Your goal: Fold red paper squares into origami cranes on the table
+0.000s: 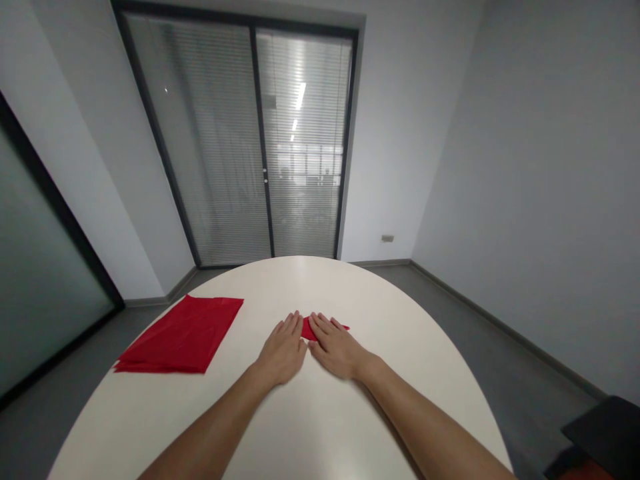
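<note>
My left hand (283,348) and my right hand (336,345) lie flat, palms down, side by side in the middle of the white round table (320,413). Their fingers are stretched out and press on a small folded red piece (308,328), most of it hidden under the hands; a red corner shows by my right fingertips. A stack of red sheets (183,335) lies flat on the table to the left, apart from my left hand.
The table's curved far edge runs just beyond the hands. Behind it are grey floor, a glass sliding door with blinds (260,147), and grey walls. A dark object (605,433) sits at the lower right off the table.
</note>
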Action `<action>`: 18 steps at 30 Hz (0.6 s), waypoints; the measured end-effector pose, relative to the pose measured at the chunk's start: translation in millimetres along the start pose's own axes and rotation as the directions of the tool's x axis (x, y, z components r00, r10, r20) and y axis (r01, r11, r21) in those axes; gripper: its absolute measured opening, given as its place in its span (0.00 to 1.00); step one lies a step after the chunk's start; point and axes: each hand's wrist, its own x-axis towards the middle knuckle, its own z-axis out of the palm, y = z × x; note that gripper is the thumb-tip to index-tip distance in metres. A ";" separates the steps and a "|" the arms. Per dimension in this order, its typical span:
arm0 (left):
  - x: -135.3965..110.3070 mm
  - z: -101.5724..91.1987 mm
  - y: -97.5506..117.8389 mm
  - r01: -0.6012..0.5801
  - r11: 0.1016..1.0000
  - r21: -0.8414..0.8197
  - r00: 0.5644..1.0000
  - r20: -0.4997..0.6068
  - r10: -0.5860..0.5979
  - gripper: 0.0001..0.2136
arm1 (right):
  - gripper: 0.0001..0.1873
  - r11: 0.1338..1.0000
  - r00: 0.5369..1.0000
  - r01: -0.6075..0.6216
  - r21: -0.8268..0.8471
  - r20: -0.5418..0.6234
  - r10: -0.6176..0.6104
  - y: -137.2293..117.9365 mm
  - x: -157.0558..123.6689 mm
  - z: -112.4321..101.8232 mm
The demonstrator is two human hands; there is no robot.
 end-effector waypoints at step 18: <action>-0.2 -4.5 3.3 -0.123 0.985 -0.123 0.991 0.027 0.127 0.28 | 0.38 0.998 0.998 0.054 0.015 -0.015 -0.053 4.5 0.3 2.2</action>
